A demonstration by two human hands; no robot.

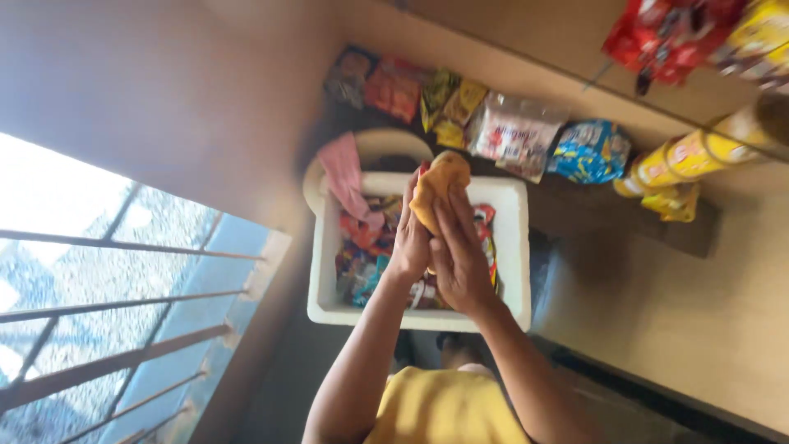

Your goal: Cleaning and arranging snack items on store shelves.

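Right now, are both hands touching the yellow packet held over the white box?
Touching. The head view shows the left hand and the right hand pressed against the yellow packet from either side, with no gap, above the white box.

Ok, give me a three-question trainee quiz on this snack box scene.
1. True or false: both hands hold the yellow packet.
2. What hangs over the white box rim at its far left corner? A) pink cloth B) green bottle C) metal spoon
3. What fills the white box?

Key: 1. True: left hand and right hand grip it. 2. A, the pink cloth. 3. Colourful snack packets.
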